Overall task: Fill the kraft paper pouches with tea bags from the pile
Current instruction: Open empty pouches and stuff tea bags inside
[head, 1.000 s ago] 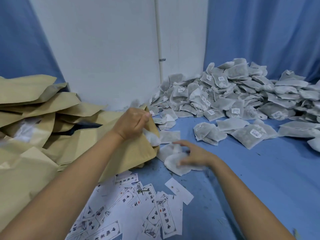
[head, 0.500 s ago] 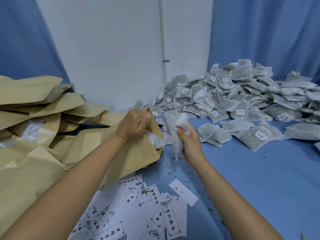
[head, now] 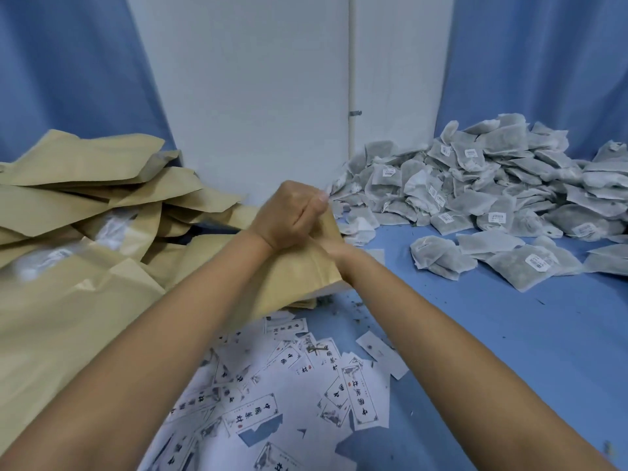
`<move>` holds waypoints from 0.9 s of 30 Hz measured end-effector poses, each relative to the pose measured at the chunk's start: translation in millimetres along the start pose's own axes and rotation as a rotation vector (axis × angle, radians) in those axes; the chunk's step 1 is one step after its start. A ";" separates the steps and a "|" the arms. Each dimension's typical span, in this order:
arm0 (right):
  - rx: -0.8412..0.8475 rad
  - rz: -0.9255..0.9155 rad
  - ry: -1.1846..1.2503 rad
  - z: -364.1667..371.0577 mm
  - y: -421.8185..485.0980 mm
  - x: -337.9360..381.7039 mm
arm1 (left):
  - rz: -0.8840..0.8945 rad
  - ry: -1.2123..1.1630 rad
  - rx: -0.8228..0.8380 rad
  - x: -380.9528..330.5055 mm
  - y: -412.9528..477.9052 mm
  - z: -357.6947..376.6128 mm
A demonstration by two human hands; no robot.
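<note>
My left hand (head: pixel 289 217) grips the upper edge of a kraft paper pouch (head: pixel 299 271) at the middle of the blue table and holds its mouth up. My right hand (head: pixel 334 250) is pushed into that mouth; only its heel and wrist show, and the fingers are hidden inside the pouch. The tea bags it carried are out of sight. The big pile of grey-white tea bags (head: pixel 475 185) lies at the back right, with a few loose bags (head: pixel 523 266) nearer.
A heap of kraft pouches (head: pixel 85 185) covers the left side, some with white contents showing. Printed paper labels (head: pixel 306 385) are scattered on the blue table (head: pixel 509 334) between my forearms. Tea crumbs dot the surface. A white wall and blue curtains stand behind.
My right hand lifted a bunch of tea bags off the table, swung left and went into the pouch mouth. My left hand kept its grip on the pouch edge.
</note>
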State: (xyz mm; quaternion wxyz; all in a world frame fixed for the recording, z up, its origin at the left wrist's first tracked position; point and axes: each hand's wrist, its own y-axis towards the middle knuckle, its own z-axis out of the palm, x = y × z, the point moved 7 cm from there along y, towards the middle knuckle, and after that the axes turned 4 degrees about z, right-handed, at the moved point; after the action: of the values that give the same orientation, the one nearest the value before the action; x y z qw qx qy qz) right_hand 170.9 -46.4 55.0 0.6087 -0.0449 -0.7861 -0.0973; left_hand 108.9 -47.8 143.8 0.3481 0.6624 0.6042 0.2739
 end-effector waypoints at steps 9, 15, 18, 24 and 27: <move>0.029 -0.364 -0.730 29.6 -33.0 -63.1 | -0.198 0.080 -0.120 38.9 -31.5 -52.6; 0.162 -0.281 -1.148 86.2 -8.8 -118.9 | -0.169 0.068 -0.141 31.7 -34.1 -60.6; 0.013 -0.219 -0.973 69.6 -10.8 -113.5 | -0.180 0.065 -0.134 31.1 -36.9 -58.2; -0.702 -0.205 -0.158 -25.1 -57.9 -72.6 | -0.148 0.083 -0.097 26.2 -37.5 -49.4; -0.976 -0.505 -0.142 -49.3 -85.6 -17.9 | -0.151 0.104 -0.087 23.4 -36.7 -44.2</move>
State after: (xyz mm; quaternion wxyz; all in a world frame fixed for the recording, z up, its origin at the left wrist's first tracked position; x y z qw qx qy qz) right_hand 206.0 -139.4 41.2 0.4204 -0.1385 -0.6753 -0.5900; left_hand 54.7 -17.9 140.3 0.3644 0.5839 0.6572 0.3071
